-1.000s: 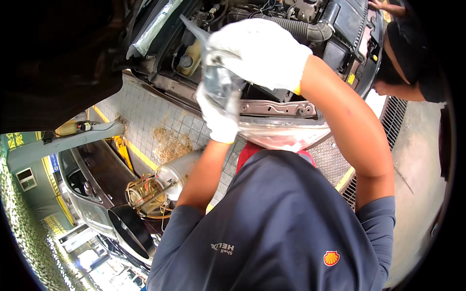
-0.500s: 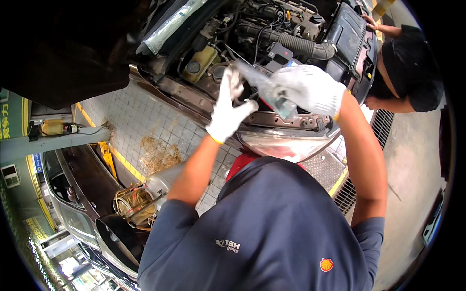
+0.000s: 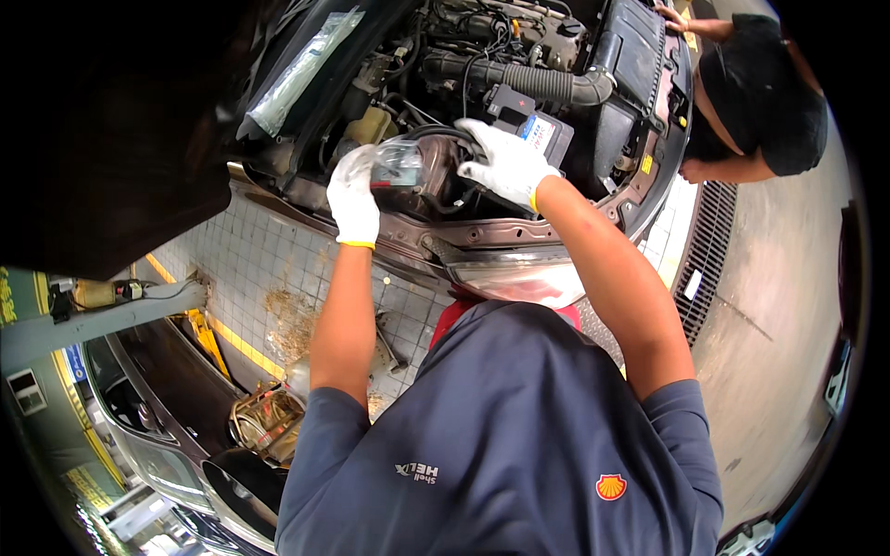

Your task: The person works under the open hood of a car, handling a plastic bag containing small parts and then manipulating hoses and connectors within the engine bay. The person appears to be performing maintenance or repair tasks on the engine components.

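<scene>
Since the earlier frame, the clear plastic packet [image 3: 399, 164] has been shifted from the right hand [image 3: 508, 165] to the left hand [image 3: 354, 196]. By the left grip, closed at the packet's near-left edge, the packet is held over the engine bay (its contents cannot be made out clearly). The right grip is spread wide, thumb apart from fingers, with nothing seen held; it is positioned beside the black battery [image 3: 525, 113]. Beyond the packet, a yellowed reservoir [image 3: 372, 126] is partly exposed. White gloves are worn on both hands. At far right, a co-worker's hand [image 3: 674, 18] is placed on the car's edge.
</scene>
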A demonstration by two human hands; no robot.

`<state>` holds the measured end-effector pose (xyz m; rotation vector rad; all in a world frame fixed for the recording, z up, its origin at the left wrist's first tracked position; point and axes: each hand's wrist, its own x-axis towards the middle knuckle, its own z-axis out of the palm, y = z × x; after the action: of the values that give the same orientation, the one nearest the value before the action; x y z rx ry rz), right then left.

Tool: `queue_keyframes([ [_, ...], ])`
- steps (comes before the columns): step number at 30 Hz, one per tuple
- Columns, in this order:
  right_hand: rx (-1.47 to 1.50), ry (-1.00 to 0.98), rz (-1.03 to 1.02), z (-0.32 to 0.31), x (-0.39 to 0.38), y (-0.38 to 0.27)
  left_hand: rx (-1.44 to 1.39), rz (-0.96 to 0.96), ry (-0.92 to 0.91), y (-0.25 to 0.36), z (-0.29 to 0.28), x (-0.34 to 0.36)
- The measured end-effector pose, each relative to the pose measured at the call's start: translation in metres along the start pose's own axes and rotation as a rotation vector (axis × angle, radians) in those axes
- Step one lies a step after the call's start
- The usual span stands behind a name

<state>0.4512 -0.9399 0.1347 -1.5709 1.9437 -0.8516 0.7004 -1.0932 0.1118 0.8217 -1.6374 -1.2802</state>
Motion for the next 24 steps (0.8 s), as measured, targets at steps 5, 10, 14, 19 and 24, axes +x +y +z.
queue_keyframes([
  [5, -0.143, -0.111, 0.13, 0.022, -0.035, 0.023, -0.629, -0.325, 0.2, -0.053, -0.005, 0.004],
  [10, 0.008, -0.102, 0.234, 0.047, -0.037, 0.009, -0.714, -0.513, 0.152, -0.072, 0.036, 0.008],
  [14, 0.111, 0.022, 0.261, 0.088, -0.004, -0.013, -0.637, -0.45, 0.148, -0.098, 0.037, 0.012],
  [19, 0.024, -0.166, 0.322, 0.076, 0.035, -0.008, -0.29, -0.466, -0.046, -0.075, 0.016, -0.006],
  [24, 0.056, -0.468, 0.328, 0.056, 0.058, 0.006, 0.138, -0.568, -0.251, -0.074, 0.02, 0.024],
])
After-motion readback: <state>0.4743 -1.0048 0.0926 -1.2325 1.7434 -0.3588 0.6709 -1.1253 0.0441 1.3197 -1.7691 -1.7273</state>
